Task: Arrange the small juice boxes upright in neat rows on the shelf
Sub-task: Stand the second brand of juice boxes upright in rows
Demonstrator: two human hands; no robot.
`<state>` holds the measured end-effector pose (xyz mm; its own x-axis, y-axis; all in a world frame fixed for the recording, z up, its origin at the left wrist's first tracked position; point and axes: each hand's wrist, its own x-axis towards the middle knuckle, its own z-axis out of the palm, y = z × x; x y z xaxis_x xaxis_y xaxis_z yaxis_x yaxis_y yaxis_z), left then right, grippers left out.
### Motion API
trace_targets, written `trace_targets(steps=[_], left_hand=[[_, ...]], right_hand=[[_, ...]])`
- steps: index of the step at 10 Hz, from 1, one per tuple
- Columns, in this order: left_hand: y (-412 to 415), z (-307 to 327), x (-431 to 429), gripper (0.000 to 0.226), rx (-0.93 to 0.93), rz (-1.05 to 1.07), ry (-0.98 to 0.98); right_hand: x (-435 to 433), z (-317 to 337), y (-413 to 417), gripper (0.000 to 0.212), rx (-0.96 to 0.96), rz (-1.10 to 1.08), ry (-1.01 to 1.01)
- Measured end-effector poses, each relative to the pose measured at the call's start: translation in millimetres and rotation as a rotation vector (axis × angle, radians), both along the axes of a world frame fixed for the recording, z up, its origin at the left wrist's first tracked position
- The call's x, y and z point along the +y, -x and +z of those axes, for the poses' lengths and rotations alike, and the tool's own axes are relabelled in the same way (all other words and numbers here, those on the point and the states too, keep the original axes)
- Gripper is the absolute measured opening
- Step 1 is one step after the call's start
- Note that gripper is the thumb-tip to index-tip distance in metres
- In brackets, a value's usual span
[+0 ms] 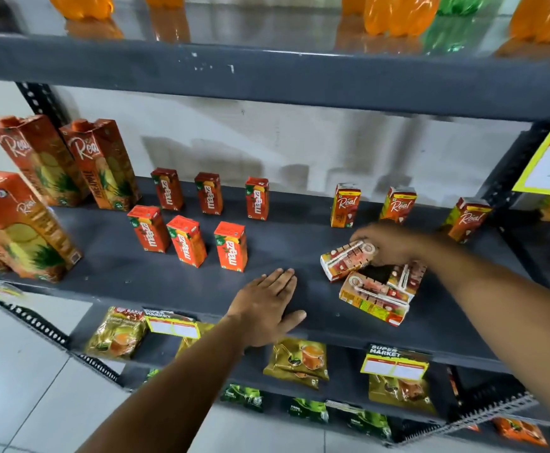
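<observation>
Several small red Maaza juice boxes [231,241] stand upright in two rows on the dark grey shelf [169,282]. Three small Real juice boxes [345,206] stand upright along the back right. A small Real box [345,259] lies tilted on its side, and my right hand [394,241] grips its far end. Two more small Real boxes [378,297] lie flat just in front of it. My left hand [267,308] rests flat on the shelf's front, palm down, fingers spread, holding nothing.
Tall Real pineapple cartons [100,161] stand at the shelf's left end. Orange and green bottles [397,14] sit on the shelf above. Tea packets [296,358] and yellow price tags [394,366] fill the shelf below. A yellow sign [548,165] hangs at the right upright.
</observation>
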<state>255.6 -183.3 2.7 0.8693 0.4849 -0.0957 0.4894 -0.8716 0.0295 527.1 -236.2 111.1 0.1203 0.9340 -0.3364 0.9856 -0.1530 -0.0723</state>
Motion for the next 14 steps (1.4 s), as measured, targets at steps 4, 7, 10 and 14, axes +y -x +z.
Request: trace_targets(steps=[4,7,10,14], left_hand=[[3,-4,2,0.076,-0.085,-0.017,0.011],[4,-4,1,0.077,-0.091,-0.022,0.013],[4,-2,0,0.076,-0.105,-0.015,0.003],[4,-4,0,0.079,-0.082,-0.020,-0.015]], right_hand=[[4,-49,24,0.058,0.513,-0.352,-0.282],[16,-65,19,0.086,0.424,-0.409,-0.204],[18,-51,35,0.086,0.139,-0.481,-0.160],[11,26,19,0.089,-0.117,0.202,-0.166]])
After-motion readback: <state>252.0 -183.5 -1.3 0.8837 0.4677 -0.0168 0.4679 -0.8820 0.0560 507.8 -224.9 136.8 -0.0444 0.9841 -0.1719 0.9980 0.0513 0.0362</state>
